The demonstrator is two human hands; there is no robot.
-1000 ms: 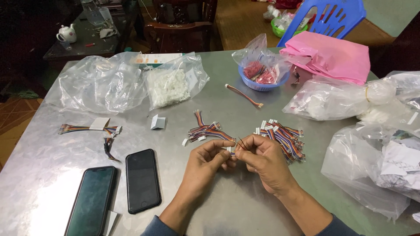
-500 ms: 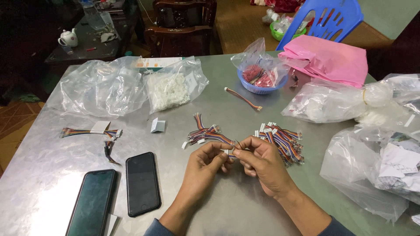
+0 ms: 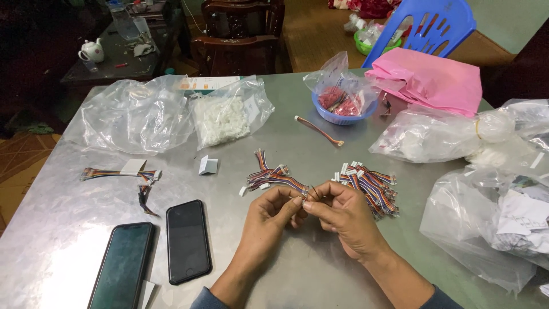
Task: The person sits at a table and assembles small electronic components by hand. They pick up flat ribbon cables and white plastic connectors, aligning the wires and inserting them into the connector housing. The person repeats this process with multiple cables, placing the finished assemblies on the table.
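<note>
Over the grey metal table (image 3: 68, 246), my left hand (image 3: 269, 220) and my right hand (image 3: 343, 214) meet fingertip to fingertip, pinching one small multicoloured wire harness (image 3: 306, 193) between them. Its white connector end is mostly hidden by my fingers. A loose pile of similar coloured wire harnesses (image 3: 271, 174) lies just beyond my left hand. A second, denser bundle of harnesses (image 3: 369, 183) with white plugs lies just beyond my right hand.
Two dark phones (image 3: 187, 240) (image 3: 123, 266) lie at the front left. More wires (image 3: 123, 173) sit at the left, a single cable (image 3: 319, 130) at centre back. Clear plastic bags (image 3: 140, 114) (image 3: 492, 229), a blue bowl (image 3: 342, 111) and a pink bag (image 3: 429, 77) ring the table.
My hands have stayed together at the table's middle, fingers shifting slightly on the small harness. The view has drifted a little; nothing else moved.
</note>
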